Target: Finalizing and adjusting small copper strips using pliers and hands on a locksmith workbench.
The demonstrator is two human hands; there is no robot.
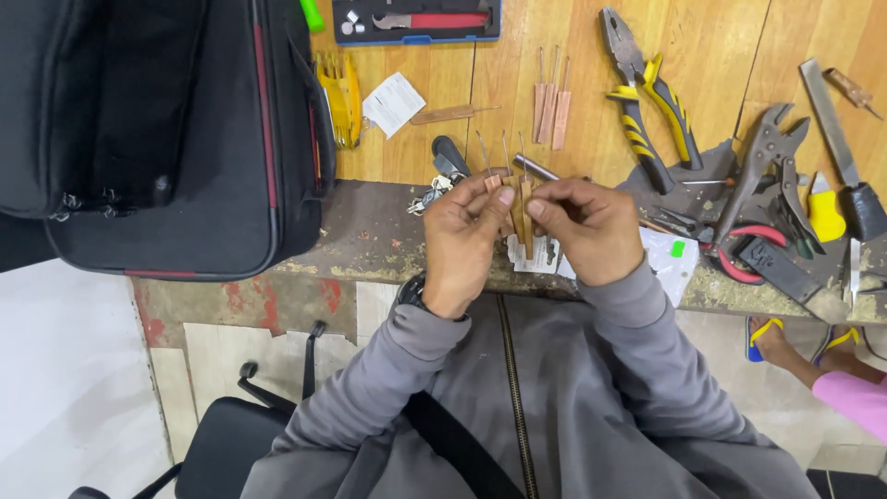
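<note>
My left hand (467,242) and my right hand (591,229) meet over the worn bench edge (370,245). Between their fingertips they pinch a small bunch of thin metal picks with flat wooden handles (520,208), the metal tips pointing up and away from me. Both hands have thumbs and forefingers closed on the handles. More of these wooden-handled picks (552,103) lie side by side on the wooden top further back. A bunch of keys with a black fob (442,171) rests just left of my left hand.
A black bag (157,129) fills the left. Yellow-handled pliers (647,102), locking pliers (762,162), files and a knife (841,139) lie at right. A blue tool case (416,20), a paper slip (393,102) and yellow tools (340,97) sit behind. Another person's sandalled foot (776,337) shows lower right.
</note>
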